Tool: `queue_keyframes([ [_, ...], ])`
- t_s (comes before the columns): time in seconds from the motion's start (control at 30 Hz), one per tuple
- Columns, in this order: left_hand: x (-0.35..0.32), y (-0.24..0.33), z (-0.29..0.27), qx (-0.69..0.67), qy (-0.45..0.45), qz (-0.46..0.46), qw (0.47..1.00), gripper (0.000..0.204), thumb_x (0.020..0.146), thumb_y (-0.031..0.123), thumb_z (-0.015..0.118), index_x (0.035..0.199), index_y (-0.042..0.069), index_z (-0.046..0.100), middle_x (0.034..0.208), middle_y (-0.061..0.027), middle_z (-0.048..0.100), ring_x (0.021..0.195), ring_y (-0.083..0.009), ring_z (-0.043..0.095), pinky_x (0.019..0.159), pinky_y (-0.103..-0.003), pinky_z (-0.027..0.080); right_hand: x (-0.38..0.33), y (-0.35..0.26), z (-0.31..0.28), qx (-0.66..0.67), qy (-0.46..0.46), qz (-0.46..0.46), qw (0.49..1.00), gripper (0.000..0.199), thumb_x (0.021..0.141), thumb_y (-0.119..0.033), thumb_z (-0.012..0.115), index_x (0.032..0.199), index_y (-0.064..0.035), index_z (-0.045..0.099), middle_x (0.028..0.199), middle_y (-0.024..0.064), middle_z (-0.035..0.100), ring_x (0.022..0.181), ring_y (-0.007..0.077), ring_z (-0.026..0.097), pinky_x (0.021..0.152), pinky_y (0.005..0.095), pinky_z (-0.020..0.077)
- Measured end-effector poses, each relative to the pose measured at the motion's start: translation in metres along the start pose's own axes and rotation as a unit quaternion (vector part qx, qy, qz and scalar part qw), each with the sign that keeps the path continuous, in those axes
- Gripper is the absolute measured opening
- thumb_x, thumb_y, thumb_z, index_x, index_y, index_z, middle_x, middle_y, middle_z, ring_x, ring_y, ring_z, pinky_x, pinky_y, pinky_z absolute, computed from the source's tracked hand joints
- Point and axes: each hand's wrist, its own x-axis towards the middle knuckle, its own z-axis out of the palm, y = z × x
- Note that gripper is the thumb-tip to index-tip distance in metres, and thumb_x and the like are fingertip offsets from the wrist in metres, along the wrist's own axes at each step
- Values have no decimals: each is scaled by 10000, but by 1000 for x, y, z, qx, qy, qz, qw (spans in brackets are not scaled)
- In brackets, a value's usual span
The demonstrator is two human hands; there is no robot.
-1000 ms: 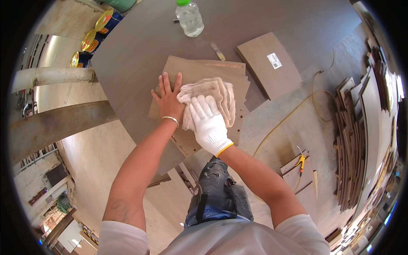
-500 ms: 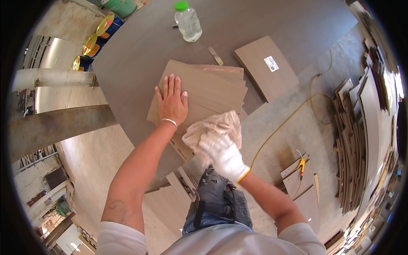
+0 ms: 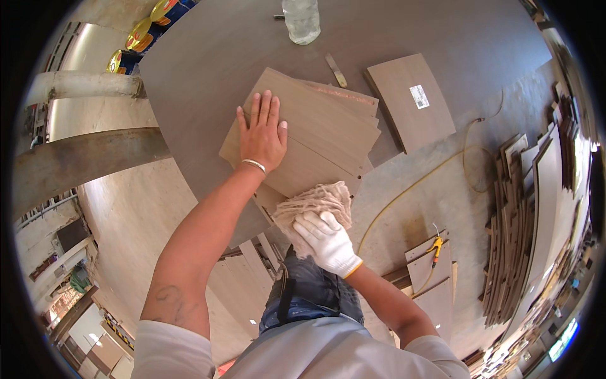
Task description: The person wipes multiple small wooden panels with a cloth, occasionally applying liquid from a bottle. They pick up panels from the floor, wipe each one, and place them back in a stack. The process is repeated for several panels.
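Left hand (image 3: 262,142): bare — open, flat atop brown panels (image 3: 322,123).
Right hand (image 3: 328,243): white-gloved — gripping pinkish rag (image 3: 315,202) at the stack's near edge.
Brown panels: fanned stack, on grey-brown desk (image 3: 189,120).

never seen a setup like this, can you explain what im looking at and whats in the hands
There is no machine here: these are a person's own two hands. The view looks down from a wide fisheye camera worn on the head, so straight edges bend and the corners go dark.

The bare left hand lies flat on a fanned stack of brown boards. The right hand, in a white glove, holds a crumpled, pale cloth at the stack's near edge.

The boards lie on a big grey-brown surface. Also on it are a clear bottle, a small flat tool and a panel with a white label.
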Motion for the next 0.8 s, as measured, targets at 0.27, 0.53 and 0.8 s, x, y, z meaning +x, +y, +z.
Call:
queue_keyframes([
  [0.27, -1, 5, -8, -17, -34, -4, 999, 604, 1082, 309, 416, 1632, 67, 350, 1747, -94, 248, 1624, -298, 177, 1288, -633, 111, -4, 44, -59, -17, -107, -85, 990, 582, 764, -227, 699, 1322, -63, 701, 1377, 101, 682, 1308, 285, 600, 1141, 528, 391],
  [0.53, -4, 7, -11, -30, -36, -31, 998, 599, 1071, 292, 449, 1622, 74, 363, 1743, -85, 259, 1621, -291, 187, 1283, -648, 118, 94, 61, -72, -159, -74, 88, 981, 550, 795, -152, 665, 1330, -34, 622, 1380, 138, 616, 1303, 350, 533, 1145, 554, 317],
  [0.8, -5, 3, -3, -17, -43, -15, 999, 609, 1079, 322, 429, 1635, 87, 347, 1758, -67, 220, 1630, -275, 154, 1286, -649, 96, 66, 46, -62, -71, -53, 20, 996, 556, 787, -161, 722, 1317, -6, 660, 1411, 168, 629, 1354, 352, 542, 1182, 523, 335],
])
